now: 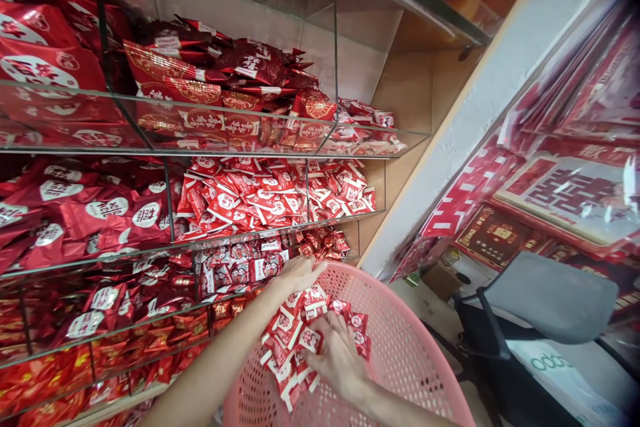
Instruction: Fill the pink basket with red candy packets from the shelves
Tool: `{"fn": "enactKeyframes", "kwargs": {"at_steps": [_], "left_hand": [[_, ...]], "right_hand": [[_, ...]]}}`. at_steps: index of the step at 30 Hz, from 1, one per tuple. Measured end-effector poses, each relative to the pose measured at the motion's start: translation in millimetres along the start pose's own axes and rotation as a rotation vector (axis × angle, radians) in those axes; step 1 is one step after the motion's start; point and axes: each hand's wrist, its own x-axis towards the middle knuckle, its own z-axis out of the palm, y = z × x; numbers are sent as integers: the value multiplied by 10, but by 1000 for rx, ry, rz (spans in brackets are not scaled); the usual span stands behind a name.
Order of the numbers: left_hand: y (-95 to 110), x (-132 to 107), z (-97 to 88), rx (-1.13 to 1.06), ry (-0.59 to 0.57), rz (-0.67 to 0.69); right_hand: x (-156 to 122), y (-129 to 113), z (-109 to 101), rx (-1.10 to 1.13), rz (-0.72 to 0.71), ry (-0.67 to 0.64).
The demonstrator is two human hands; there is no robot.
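A pink perforated plastic basket [400, 320] stands in front of the shelves. Inside it lies a loose heap of small red-and-white wrapped packets [290, 347]. My right hand [340, 353] reaches into the basket, resting on the heap with fingers spread and thumb apart. One packet shows between that thumb and the fingers; whether it is gripped is unclear. At the basket's far rim is my left hand [303, 273], its fingers stretched out to the right, just above the heap. The left fingertips partly overlap the rim, and their undersides are hidden.
Glass-fronted shelves on the left hold red packets [250, 193], larger red bags [45, 67] and orange-red packets [45, 373] in divided bins. A white post [450, 140] stands at the shelf end. To the right are a grey chair [555, 293] and red-and-white decorations [570, 193].
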Motion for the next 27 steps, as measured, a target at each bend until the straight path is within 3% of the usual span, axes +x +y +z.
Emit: {"fn": "enactKeyframes", "kwargs": {"at_steps": [12, 16, 18, 21, 27], "left_hand": [[-15, -2, 21, 20, 15, 31], [-16, -5, 18, 20, 26, 38], [-14, -7, 17, 22, 34, 43], [-5, -16, 11, 27, 41, 36], [20, -31, -4, 39, 27, 20]], "right_hand": [[55, -75, 185, -36, -32, 66], [50, -61, 92, -31, -27, 85], [105, -78, -97, -43, -73, 108], [321, -155, -577, -57, -176, 239], [1117, -212, -1647, -137, -335, 569]]}}
